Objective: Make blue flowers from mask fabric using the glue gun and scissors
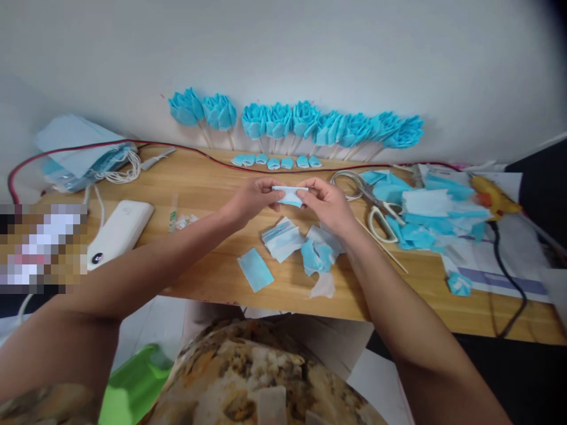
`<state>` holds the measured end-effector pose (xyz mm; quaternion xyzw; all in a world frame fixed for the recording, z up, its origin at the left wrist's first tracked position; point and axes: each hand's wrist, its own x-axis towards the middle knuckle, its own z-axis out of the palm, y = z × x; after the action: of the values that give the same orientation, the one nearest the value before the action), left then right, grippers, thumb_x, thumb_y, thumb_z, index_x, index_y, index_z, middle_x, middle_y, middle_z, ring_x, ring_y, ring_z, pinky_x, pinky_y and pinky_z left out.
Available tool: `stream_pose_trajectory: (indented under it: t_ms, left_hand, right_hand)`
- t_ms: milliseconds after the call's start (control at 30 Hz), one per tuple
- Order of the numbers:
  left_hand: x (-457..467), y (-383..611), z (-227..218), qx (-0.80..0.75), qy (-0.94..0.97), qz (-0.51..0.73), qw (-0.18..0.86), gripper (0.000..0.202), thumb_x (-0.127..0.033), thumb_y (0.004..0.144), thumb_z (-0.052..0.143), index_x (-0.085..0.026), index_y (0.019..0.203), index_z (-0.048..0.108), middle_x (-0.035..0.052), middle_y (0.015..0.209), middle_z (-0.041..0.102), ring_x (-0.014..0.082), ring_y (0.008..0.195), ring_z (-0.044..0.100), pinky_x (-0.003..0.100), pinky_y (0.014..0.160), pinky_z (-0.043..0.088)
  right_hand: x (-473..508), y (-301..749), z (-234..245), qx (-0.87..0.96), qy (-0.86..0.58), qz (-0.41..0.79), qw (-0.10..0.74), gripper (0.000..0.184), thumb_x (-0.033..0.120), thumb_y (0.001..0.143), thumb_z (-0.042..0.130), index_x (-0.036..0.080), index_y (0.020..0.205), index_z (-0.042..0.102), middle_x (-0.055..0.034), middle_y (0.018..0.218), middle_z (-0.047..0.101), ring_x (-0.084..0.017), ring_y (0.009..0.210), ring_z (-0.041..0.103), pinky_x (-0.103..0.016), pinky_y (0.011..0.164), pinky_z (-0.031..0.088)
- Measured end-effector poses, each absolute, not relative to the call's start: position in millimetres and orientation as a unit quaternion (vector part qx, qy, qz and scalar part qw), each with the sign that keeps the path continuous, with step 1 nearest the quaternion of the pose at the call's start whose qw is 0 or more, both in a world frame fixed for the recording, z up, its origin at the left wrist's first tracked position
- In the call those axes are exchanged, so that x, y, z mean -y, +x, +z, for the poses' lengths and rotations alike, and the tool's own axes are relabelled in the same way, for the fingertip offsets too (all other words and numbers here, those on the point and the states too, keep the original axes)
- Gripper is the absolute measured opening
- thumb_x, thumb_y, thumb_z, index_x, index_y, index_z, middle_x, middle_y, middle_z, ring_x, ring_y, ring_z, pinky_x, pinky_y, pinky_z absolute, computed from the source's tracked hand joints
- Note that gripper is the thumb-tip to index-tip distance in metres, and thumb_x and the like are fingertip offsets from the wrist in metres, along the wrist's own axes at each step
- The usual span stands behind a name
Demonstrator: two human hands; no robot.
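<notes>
A small piece of blue-and-white fabric [290,195] is stretched between my two hands above the wooden table. My left hand [256,199] pinches its left end, and my right hand [324,202] pinches the right end. Just beyond the fingers lies a row of small folded blue petals [273,163]. Nearer to me on the tabletop are a flat blue rectangle [256,269], pale layered pieces [283,239] and a crumpled blue scrap [318,255].
Several blue fabric flowers [279,121] on sticks lean against the wall. Scissors [381,224] and a heap of blue scraps [427,218] lie right, beside a yellow glue gun [494,198]. At left are a white power bank [121,233] and stacked sheets [82,147]. A red cable [199,154] crosses behind.
</notes>
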<state>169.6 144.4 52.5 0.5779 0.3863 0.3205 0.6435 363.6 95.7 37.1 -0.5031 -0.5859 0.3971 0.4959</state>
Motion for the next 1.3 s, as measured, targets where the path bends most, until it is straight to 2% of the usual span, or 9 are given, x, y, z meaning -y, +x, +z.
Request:
stream_pose_trajectory:
  t_ms: [133,367,500,633,767,867,1067,1200,1300]
  left_hand:
    - [-142,167,51,-0.349,0.5,0.335,0.718,0.008,-0.014,0.074,0.074,-0.016,0.081,0.071,-0.0005,0.074,0.071,0.0084,0.057,0.06,0.027,0.068,0.052]
    - [-157,151,54,-0.345,0.607,0.302,0.649,0.007,-0.017,0.075,0.068,-0.017,0.08,0.073,0.0026,0.075,0.074,0.0149,0.077,0.069,0.03,0.084,0.055]
    - [-169,151,54,-0.352,0.614,0.263,0.655,0.025,-0.036,0.081,0.073,-0.019,0.099,0.072,0.0036,0.086,0.074,0.0164,0.074,0.069,0.029,0.071,0.055]
    - [-170,161,55,-0.382,0.722,0.213,0.536,0.014,-0.029,0.084,0.07,-0.017,0.077,0.072,-0.0007,0.059,0.063,0.0104,0.051,0.052,0.023,0.054,0.039]
    - [-161,169,57,-0.373,0.799,0.259,0.394,0.015,-0.021,0.085,0.066,-0.017,0.071,0.072,-0.0003,0.06,0.065,0.0111,0.055,0.051,0.025,0.058,0.034]
    - [-156,170,58,-0.362,0.834,0.263,0.324,0.014,-0.023,0.084,0.07,-0.018,0.072,0.074,0.0008,0.064,0.068,0.0124,0.06,0.052,0.027,0.061,0.033]
    - [-152,160,57,-0.368,0.794,0.244,0.418,0.018,-0.028,0.084,0.069,-0.017,0.072,0.075,0.001,0.062,0.07,0.0106,0.053,0.051,0.024,0.054,0.033]
    - [-169,139,53,-0.409,0.749,0.257,0.453,0.019,-0.032,0.083,0.068,-0.016,0.077,0.076,0.0021,0.064,0.071,0.0095,0.049,0.051,0.022,0.05,0.036]
    - [-204,109,45,-0.523,0.704,0.315,0.362,0.018,-0.031,0.084,0.066,-0.018,0.078,0.075,0.0012,0.065,0.069,0.0113,0.054,0.054,0.023,0.054,0.041]
  right_hand:
    - [-98,366,34,0.573,-0.482,0.437,0.498,0.021,0.039,0.079,0.073,0.023,0.093,0.072,0.0039,0.065,0.066,-0.014,0.064,0.062,-0.027,0.066,0.049]
    - [-89,368,44,0.602,-0.502,0.412,0.465,0.02,0.034,0.084,0.063,0.023,0.086,0.08,-0.0017,0.083,0.077,-0.018,0.079,0.069,-0.032,0.078,0.052]
    - [-85,364,49,0.638,-0.527,0.354,0.437,0.026,0.038,0.09,0.061,0.021,0.085,0.079,-0.0031,0.082,0.078,-0.019,0.077,0.068,-0.031,0.074,0.051]
    - [-88,361,43,0.64,-0.537,0.327,0.441,0.019,0.034,0.088,0.062,0.02,0.089,0.075,-0.0029,0.085,0.077,-0.018,0.077,0.068,-0.03,0.07,0.049]
    - [-91,364,38,0.636,-0.553,0.33,0.425,0.025,0.038,0.088,0.064,0.021,0.104,0.073,-0.0009,0.078,0.075,-0.017,0.068,0.065,-0.029,0.062,0.045]
    - [-90,364,38,0.657,-0.572,0.307,0.384,0.024,0.041,0.09,0.064,0.02,0.089,0.077,-0.0001,0.067,0.073,-0.015,0.057,0.059,-0.029,0.057,0.039]
    - [-87,356,38,0.674,-0.585,0.256,0.371,0.035,0.043,0.091,0.069,0.022,0.063,0.066,0.0021,0.053,0.063,-0.013,0.05,0.051,-0.029,0.055,0.035]
    - [-89,361,34,0.67,-0.568,0.281,0.387,0.031,0.044,0.096,0.061,0.022,0.078,0.073,-0.0007,0.067,0.073,-0.015,0.06,0.061,-0.029,0.062,0.042]
    - [-93,368,33,0.639,-0.561,0.293,0.438,0.032,0.047,0.098,0.057,0.021,0.094,0.075,-0.0021,0.073,0.075,-0.016,0.067,0.066,-0.029,0.068,0.048]
